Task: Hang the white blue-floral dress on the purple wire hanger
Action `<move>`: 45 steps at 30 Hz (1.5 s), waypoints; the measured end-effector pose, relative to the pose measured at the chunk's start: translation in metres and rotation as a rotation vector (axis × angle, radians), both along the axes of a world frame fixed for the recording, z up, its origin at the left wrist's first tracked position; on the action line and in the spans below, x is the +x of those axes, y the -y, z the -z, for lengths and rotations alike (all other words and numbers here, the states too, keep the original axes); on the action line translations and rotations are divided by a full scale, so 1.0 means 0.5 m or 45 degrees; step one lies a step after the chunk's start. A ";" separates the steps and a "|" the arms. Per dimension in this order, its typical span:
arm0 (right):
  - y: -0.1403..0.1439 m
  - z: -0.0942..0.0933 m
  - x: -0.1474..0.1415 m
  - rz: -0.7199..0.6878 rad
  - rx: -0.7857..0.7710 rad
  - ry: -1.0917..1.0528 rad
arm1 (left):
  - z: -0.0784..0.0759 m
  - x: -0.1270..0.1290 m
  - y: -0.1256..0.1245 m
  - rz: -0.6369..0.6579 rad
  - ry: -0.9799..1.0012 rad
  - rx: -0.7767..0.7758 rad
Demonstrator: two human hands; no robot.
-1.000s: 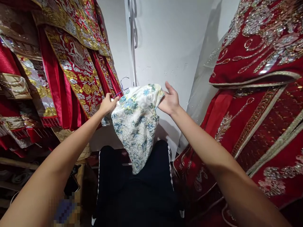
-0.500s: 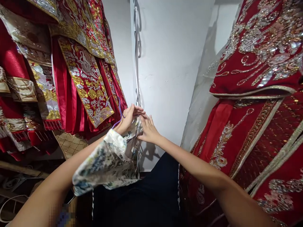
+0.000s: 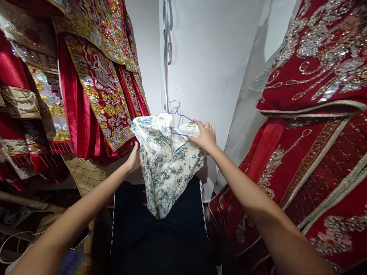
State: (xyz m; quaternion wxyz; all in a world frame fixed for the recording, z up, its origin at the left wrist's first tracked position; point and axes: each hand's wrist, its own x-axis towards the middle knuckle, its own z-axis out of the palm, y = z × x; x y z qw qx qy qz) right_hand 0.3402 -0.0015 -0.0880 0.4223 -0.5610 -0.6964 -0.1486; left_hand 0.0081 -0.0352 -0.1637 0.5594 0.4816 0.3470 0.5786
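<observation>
Gripping floral garment (image 3: 168,160) at 12 o'clock: your right hand (image 3: 204,135) pinched its top by wire hanger (image 3: 179,112); left hand (image 3: 134,159) seemingly clutched its left edge; cloth's long axis hung toward 6.

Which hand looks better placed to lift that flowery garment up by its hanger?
Probably the right hand: it already grips the wire hanger at the floral garment top. The left hand sits lower, at the cloth's side edge.

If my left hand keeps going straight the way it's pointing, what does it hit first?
The left hand points up and forward, already against the floral garment. Past its edge, probably the red embroidered robes; depth is unclear.
</observation>
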 end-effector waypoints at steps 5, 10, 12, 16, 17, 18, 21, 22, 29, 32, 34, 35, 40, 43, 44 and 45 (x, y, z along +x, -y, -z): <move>0.010 -0.034 -0.054 -0.203 0.050 0.148 | 0.067 0.030 -0.016 -0.188 -0.026 0.028; 0.052 -0.037 -0.096 -1.111 -0.156 -0.074 | 0.100 0.035 0.010 -0.281 0.113 -0.025; 0.074 -0.027 -0.113 -1.459 -0.421 -0.293 | 0.110 0.030 0.026 -0.247 0.172 -0.116; 0.100 0.041 -0.143 -1.379 -0.724 -0.277 | 0.118 0.023 0.054 -0.118 0.198 -0.278; 0.100 0.068 -0.148 -1.276 -0.772 -0.167 | 0.117 0.023 0.058 -0.066 0.194 -0.313; 0.099 0.096 -0.152 -1.175 -0.822 -0.037 | 0.115 0.024 0.061 -0.012 0.192 -0.341; 0.089 0.172 -0.163 -0.969 -0.866 0.323 | 0.112 0.030 0.061 0.082 0.172 -0.364; 0.087 0.190 -0.167 -0.933 -0.835 0.394 | 0.113 0.032 0.060 0.064 0.146 -0.340; 0.107 0.217 -0.176 -0.950 -0.739 0.472 | 0.186 0.045 0.117 -0.829 -0.668 0.486; 0.120 0.213 -0.166 -1.011 -0.788 0.464 | 0.220 0.078 0.154 -0.649 -1.122 0.786; 0.128 0.210 -0.160 -1.031 -0.807 0.465 | 0.224 0.105 0.159 -0.500 -1.221 0.802; 0.131 0.209 -0.157 -1.034 -0.809 0.463 | 0.221 0.117 0.155 -0.460 -1.246 0.785; 0.115 0.181 -0.156 -1.020 -0.732 0.321 | 0.176 0.137 0.119 -0.338 -1.448 0.822; 0.066 0.131 -0.156 -0.962 -0.694 0.196 | 0.164 0.136 0.120 -0.296 -1.608 0.853; 0.044 0.108 -0.155 -0.923 -0.674 0.151 | 0.166 0.137 0.124 -0.285 -1.662 0.850; 0.022 0.084 -0.155 -0.865 -0.636 0.104 | 0.170 0.141 0.129 -0.274 -1.710 0.848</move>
